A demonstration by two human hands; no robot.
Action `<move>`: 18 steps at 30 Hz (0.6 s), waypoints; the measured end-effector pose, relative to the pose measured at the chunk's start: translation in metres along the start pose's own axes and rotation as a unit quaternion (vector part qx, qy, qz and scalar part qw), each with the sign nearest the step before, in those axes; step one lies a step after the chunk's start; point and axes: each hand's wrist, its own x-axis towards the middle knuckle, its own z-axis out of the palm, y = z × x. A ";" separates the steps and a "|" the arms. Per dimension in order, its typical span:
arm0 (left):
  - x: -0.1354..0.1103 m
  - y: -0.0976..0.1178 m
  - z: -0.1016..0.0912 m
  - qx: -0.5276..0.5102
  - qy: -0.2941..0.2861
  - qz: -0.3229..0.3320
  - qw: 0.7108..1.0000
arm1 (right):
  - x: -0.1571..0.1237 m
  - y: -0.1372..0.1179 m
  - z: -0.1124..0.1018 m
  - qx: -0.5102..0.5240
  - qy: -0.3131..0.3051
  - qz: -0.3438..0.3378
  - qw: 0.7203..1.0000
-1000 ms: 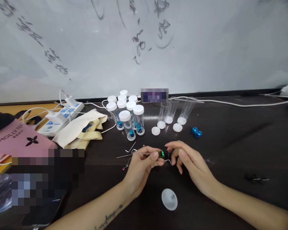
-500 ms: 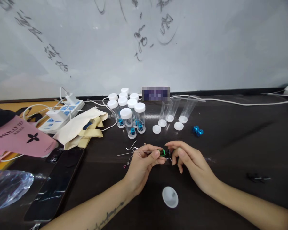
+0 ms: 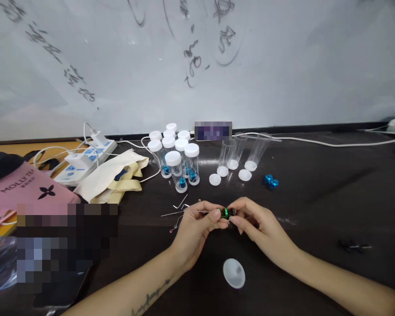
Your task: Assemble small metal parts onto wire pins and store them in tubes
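My left hand (image 3: 195, 226) is closed on a small green-and-black cylinder (image 3: 226, 213), held level above the dark table. A thin metal rod (image 3: 171, 214) sticks out to the left of that hand, in line with the cylinder. My right hand (image 3: 260, 221) pinches the black right end of the cylinder between thumb and fingers. Fingers hide part of the cylinder. Just beyond my left hand lie bent metal wires and an L-shaped hex key (image 3: 181, 202). A round white lid or dish (image 3: 234, 273) lies nearer to me, below both hands.
Several white-capped clear tubes (image 3: 174, 159) with blue parts inside stand at the back. Right of them are open tubes (image 3: 228, 151), loose white caps (image 3: 245, 175) and blue metal pieces (image 3: 270, 181). A power strip (image 3: 100, 151), cloth pouch (image 3: 98, 177) and pink bag (image 3: 26, 184) occupy the left.
My right hand has moved slightly left, and its fingers have closed on the cylinder's black end. My left hand keeps its hold in nearly the same place.
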 end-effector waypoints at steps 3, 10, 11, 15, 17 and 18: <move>0.000 0.000 0.000 0.001 0.003 -0.005 1.000 | -0.001 0.003 0.000 0.011 0.013 -0.012 1.000; 0.001 0.000 0.000 0.006 0.001 0.002 1.000 | -0.001 0.002 -0.001 0.017 0.019 -0.007 1.000; 0.001 0.000 0.001 0.005 0.001 0.002 1.000 | 0.000 0.001 -0.001 0.015 0.018 -0.004 1.000; 0.000 0.001 0.001 -0.001 0.001 -0.008 1.000 | 0.000 0.000 0.000 0.018 0.011 0.009 1.000; -0.001 0.002 0.001 -0.001 0.001 -0.009 1.000 | 0.000 0.000 -0.001 0.023 0.005 0.014 1.000; -0.001 0.002 0.002 -0.001 0.001 -0.008 1.000 | 0.000 0.001 -0.001 0.025 0.002 0.015 1.000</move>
